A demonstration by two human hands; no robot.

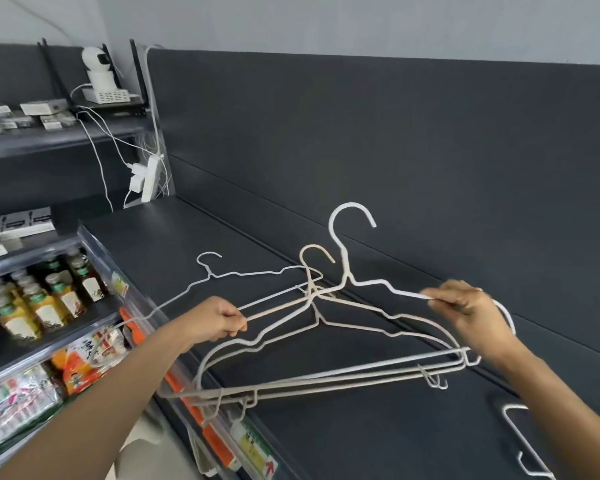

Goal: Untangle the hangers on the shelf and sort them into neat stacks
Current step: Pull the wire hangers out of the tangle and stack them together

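Gently does it: lift, don't tug

Left hand curls round the arm of a beige hanger; right hand pinches the shoulder of the white hanger. The tangle hangs between them, over the dark shelf. Better to raise the white one clear than pull sideways where the necks cross.

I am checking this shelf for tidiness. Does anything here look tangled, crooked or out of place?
Yes. Several white and cream wire hangers are interlocked near their necks, gripped by the left hand and the right hand above the dark grey shelf. One thin white wire hanger juts past the shelf's front edge.
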